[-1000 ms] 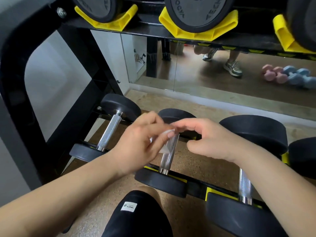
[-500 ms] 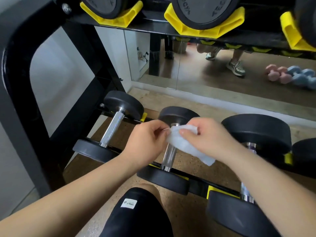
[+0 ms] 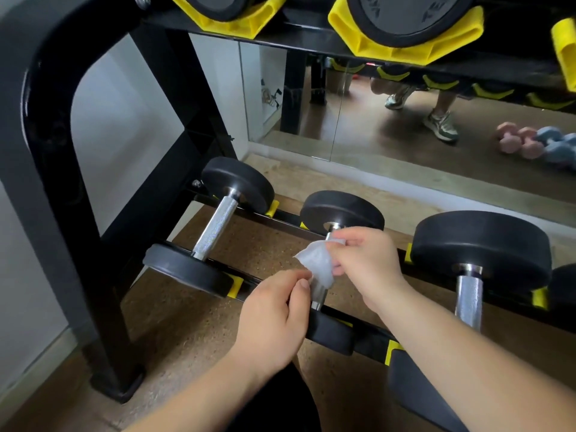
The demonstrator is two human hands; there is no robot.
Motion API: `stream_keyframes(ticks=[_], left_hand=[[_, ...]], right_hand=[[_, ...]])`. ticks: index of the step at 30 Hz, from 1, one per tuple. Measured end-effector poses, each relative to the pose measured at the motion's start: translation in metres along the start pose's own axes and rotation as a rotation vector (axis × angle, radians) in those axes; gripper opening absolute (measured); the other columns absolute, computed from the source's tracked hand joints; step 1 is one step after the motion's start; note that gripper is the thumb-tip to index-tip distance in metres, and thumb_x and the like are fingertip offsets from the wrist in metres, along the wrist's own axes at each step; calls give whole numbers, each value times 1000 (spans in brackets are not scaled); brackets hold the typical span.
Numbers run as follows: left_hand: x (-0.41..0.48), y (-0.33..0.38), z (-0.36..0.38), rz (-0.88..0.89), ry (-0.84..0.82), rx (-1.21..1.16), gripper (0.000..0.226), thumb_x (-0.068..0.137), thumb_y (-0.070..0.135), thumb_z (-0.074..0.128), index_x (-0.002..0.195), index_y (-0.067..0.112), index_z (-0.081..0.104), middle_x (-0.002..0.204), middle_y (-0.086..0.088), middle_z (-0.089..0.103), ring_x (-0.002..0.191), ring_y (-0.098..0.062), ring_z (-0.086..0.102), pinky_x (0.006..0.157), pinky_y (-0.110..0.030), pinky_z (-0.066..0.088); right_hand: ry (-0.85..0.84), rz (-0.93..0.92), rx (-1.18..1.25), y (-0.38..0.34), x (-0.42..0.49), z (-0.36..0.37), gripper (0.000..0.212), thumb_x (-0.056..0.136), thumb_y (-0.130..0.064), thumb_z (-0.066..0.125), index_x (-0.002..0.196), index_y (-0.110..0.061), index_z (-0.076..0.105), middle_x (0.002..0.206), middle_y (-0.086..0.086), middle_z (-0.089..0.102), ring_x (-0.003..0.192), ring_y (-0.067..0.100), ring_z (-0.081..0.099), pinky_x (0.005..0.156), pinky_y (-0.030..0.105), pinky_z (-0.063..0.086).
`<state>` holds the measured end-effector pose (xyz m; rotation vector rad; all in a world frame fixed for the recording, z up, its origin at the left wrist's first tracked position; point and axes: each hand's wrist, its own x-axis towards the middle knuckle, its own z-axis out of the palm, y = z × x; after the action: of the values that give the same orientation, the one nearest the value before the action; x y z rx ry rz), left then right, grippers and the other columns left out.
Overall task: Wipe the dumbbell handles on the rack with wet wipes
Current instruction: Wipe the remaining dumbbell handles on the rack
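I log wet wipe draped over handle of middle dumbbell, lower tier of rack. Right hand pinches wipe's upper part. Left hand pinches its lower edge, close against handle. Speckled brown floor beneath. Mirror behind shows shoes and pink and blue dumbbells.

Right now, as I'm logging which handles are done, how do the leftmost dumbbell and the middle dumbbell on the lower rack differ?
The leftmost dumbbell shows a bare handle; the middle dumbbell has its handle mostly hidden under the wet wipe. No hand touches the leftmost dumbbell; the left hand and right hand pinch the wet wipe at the middle dumbbell. Both have black round heads and metal handles.
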<state>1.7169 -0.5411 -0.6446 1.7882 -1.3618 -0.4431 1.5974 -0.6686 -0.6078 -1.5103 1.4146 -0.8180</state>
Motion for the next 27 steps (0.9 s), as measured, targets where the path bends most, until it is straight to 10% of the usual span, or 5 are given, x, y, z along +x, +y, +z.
stream_keyframes(ticks=[5, 10, 16, 27], left_hand=[[-5, -6, 0, 61, 44, -24, 35, 102, 41, 37, 108, 32, 71, 100, 20, 67, 98, -1, 62, 86, -28, 49], [-7, -9, 2, 127, 107, -85, 30, 104, 33, 41, 106, 28, 71, 95, 18, 66, 92, -4, 62, 81, -31, 50], [-5, -17, 5, 242, 110, -102, 36, 107, 31, 37, 96, 20, 69, 85, 11, 58, 80, -11, 57, 72, -36, 48], [-4, -18, 4, 220, 108, -101, 36, 105, 39, 38, 86, 28, 67, 78, 14, 58, 77, -11, 58, 66, -35, 46]], right_hand=[[-43, -120, -142, 13, 1, 8, 52, 92, -8, 62, 135, -37, 62, 122, -9, 68, 115, 12, 64, 101, 34, 54], [-186, -689, -575, 27, 3, -5, 49, 95, -14, 66, 141, -25, 61, 145, -4, 56, 141, 9, 42, 116, 34, 40], [-385, -808, -1004, 33, 3, -12, 66, 103, -58, 26, 155, -22, 44, 169, -1, 25, 159, 12, -4, 129, 40, 0], [-379, -969, -1104, 16, 15, -8, 23, 101, -30, 62, 108, -15, 79, 119, 5, 74, 137, 22, 53, 122, 46, 34]])
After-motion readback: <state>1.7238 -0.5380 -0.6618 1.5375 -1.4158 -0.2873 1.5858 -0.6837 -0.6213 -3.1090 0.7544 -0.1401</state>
